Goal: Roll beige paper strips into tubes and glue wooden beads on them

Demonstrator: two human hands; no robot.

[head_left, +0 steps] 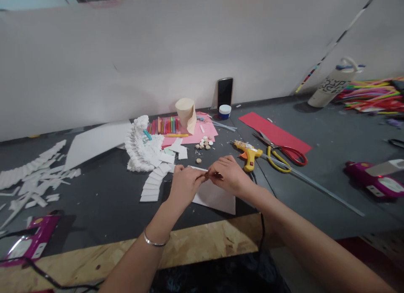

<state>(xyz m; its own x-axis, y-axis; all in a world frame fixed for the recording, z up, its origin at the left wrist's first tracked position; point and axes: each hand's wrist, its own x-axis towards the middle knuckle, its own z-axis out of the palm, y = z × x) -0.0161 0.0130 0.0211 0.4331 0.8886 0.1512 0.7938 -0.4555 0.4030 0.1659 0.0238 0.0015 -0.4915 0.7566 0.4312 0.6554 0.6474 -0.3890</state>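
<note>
On the grey table a heap of folded pieces is built up, while a row of cut slips beside it lies unfolded, so I judge I'm partway. My left hand and right hand pinch one white slip between closed fingertips, near the table's front edge.

Two hands, one held paper strip, one glue gun, two scissors, one phone
</note>
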